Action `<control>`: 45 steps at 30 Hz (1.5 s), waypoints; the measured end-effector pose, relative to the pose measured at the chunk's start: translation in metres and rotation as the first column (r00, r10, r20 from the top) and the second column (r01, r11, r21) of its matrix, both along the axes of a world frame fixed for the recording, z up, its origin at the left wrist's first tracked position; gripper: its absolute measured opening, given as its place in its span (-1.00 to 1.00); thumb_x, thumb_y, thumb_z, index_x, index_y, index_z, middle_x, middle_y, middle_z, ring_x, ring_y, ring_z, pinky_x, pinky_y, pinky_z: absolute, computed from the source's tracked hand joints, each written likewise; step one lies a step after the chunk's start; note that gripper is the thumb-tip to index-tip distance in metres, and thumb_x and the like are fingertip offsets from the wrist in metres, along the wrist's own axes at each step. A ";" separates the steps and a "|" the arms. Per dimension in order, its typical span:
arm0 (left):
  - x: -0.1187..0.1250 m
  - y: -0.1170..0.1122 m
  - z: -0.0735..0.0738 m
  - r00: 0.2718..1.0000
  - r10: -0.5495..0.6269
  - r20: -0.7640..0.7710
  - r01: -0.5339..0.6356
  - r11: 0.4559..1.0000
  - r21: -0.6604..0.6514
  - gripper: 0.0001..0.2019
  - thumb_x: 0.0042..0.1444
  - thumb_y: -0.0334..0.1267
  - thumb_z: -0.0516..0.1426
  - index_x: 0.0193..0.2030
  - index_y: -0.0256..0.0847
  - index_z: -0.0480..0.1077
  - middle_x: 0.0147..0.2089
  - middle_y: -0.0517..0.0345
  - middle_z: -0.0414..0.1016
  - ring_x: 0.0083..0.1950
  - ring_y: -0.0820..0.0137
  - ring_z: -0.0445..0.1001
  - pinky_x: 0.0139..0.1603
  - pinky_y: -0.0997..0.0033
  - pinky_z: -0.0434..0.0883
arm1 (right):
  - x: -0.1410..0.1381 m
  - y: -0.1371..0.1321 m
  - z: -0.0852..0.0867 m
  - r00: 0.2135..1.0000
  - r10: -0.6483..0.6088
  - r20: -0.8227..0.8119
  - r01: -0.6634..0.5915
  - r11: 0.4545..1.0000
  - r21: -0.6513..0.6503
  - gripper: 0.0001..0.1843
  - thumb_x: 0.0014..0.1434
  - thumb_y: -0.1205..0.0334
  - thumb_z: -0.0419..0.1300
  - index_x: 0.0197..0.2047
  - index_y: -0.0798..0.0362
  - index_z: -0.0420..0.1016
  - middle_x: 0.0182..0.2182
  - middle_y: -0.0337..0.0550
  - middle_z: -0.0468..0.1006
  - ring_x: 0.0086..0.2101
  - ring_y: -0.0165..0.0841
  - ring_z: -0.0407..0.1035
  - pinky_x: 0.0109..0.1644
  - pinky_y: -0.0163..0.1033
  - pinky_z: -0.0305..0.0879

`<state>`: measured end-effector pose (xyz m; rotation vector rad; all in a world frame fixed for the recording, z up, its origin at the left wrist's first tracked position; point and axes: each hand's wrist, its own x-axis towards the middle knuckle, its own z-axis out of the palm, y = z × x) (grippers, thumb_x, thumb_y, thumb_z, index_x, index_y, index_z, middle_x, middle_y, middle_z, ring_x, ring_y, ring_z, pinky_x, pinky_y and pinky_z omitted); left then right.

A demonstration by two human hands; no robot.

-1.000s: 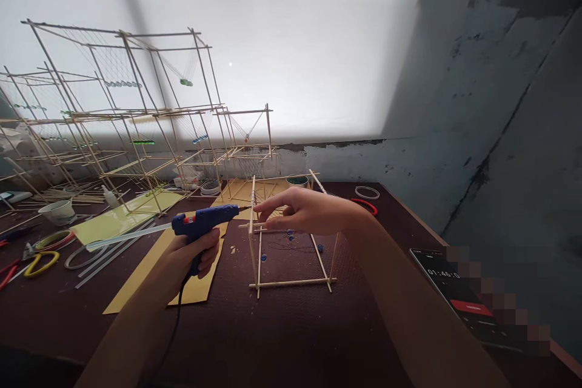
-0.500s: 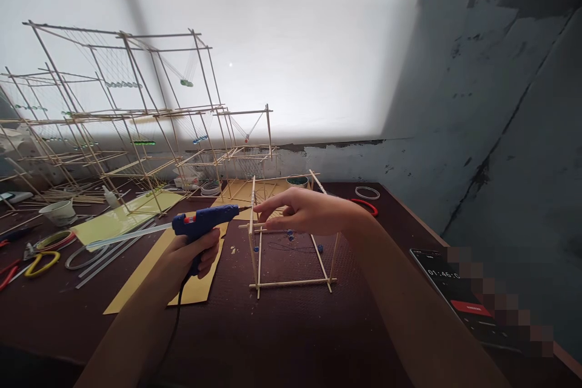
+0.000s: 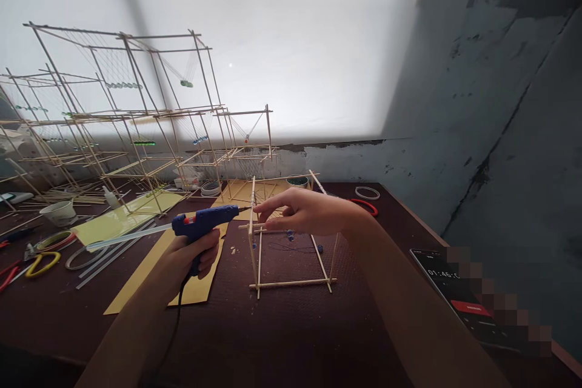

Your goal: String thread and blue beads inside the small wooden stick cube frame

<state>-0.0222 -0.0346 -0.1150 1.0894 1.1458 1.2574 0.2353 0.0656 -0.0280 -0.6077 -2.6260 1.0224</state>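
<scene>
My left hand [image 3: 205, 250] is wrapped round the handle of a blue hot glue gun [image 3: 207, 221], with a clear glue stick [image 3: 136, 235] in its back end. The nozzle meets the left upper stick of a small wooden stick frame [image 3: 293, 283]. From the right, my right hand [image 3: 309, 209] reaches over this frame. Its bent index finger touches the stick beside the nozzle, and the thumb rests by the front crossbar. Whether thread lies between these fingers is hidden. Blue beads [image 3: 320, 248] hang inside the frame.
A large stick structure [image 3: 136, 112] with hanging beads stands at the back left. Yellow-handled scissors [image 3: 43, 265], tape rolls, a white cup [image 3: 59, 213] and spare glue sticks lie left. A phone [image 3: 459, 291] sits at the right edge. Yellow card [image 3: 195, 285] lies under the glue gun.
Both hands and the glue gun stay almost in place. The blue bead at the frame's left side has swung slightly up and to the left.
</scene>
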 end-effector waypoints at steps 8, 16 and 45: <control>0.000 -0.001 0.001 1.000 0.008 -0.011 -0.008 1.000 -0.008 -0.58 0.14 -0.04 0.23 -0.56 -0.21 0.19 -0.60 0.30 0.08 -0.61 0.55 0.07 -0.62 0.52 0.10 | 0.000 0.000 -0.001 1.000 -0.001 -0.001 0.001 1.000 0.012 -0.48 0.23 -0.02 0.25 0.21 -0.04 0.49 0.03 -0.12 0.59 -0.33 -0.45 0.38 -0.41 -0.35 0.18; 0.002 -0.002 0.004 1.000 0.024 -0.010 -0.024 1.000 0.005 -0.57 0.10 -0.04 0.26 -0.57 -0.23 0.19 -0.61 0.30 0.08 -0.61 0.58 0.07 -0.64 0.55 0.11 | 0.000 0.000 0.000 1.000 -0.007 0.007 0.007 1.000 -0.006 -0.48 0.23 -0.01 0.24 0.21 -0.05 0.49 0.04 -0.14 0.58 -0.33 -0.45 0.38 -0.43 -0.36 0.18; -0.024 0.001 -0.024 0.843 0.360 -0.400 -0.387 0.922 0.013 -0.57 -0.03 0.15 0.26 -0.51 -0.20 0.30 -0.59 0.25 0.22 -0.61 0.47 0.19 -0.58 0.44 0.15 | -0.001 -0.004 0.001 1.000 -0.013 -0.001 0.013 1.000 -0.009 -0.48 0.23 0.04 0.26 0.22 0.00 0.48 -0.04 -0.14 0.62 -0.37 -0.47 0.36 -0.41 -0.36 0.21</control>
